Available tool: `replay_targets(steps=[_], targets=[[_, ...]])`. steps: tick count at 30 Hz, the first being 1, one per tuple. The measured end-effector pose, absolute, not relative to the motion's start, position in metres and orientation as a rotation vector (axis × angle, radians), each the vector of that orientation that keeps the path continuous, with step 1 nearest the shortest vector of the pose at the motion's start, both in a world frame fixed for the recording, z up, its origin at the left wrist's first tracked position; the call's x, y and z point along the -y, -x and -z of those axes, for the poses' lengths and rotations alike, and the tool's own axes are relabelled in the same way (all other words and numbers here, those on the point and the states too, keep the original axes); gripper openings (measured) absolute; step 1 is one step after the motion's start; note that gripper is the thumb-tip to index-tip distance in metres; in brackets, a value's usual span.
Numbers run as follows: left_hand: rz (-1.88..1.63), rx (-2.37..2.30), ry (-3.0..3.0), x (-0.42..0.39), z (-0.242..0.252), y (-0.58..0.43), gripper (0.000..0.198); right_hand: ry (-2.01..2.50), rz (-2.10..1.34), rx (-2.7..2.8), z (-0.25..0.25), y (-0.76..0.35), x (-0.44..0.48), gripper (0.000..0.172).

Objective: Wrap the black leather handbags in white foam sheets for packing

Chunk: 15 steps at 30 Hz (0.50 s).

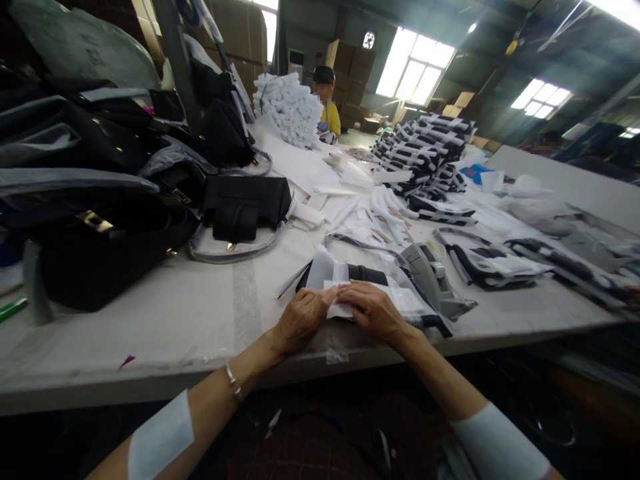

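A black handbag (367, 274), partly covered by white wrapping sheet (345, 311), lies at the table's front edge. My left hand (303, 319) is closed at the left end of this sheet, its fingertips pinched on the edge. Beside it, almost touching, my right hand (373, 312) bends its fingers over the same sheet and grips it from above. The bag's strap, in clear film, loops behind. Just right of the bag stands a grey tape dispenser (434, 277). What lies under my palms is hidden.
Black handbags (245, 203) crowd the left side. A tall stack of wrapped bags (425, 153) stands behind, near a heap of white rolls (287, 107). Another wrapped bag (493, 260) lies to the right. A person in yellow (330, 119) is across the table.
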<state>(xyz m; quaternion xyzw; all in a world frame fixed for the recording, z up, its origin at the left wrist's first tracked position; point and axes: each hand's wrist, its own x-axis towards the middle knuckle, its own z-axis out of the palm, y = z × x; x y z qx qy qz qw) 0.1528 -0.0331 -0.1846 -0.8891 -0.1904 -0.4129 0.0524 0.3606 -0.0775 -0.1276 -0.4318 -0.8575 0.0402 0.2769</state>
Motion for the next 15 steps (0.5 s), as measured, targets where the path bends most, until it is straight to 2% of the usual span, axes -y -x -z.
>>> replay_targets(steps=[3, 8, 12, 15], targets=[[1.172, 0.599, 2.697, 0.034, 0.183, -0.152, 0.036, 1.047, -0.034, 2.271, 0.126, -0.353, 0.098, 0.032], [1.083, 0.564, 2.709, 0.034, 0.180, -0.151, 0.027, 1.008, -0.021, 2.248, 0.133, -0.347, 0.148, 0.021], [1.072, 0.542, 2.712, 0.032, 0.176, -0.151, 0.027, 1.187, -0.007, 2.402, 0.156, -0.346, 0.165, 0.033], [1.052, 0.534, 2.713, 0.032, 0.174, -0.151, 0.029, 1.216, 0.052, 2.297, 0.172, -0.339, 0.159, 0.020]])
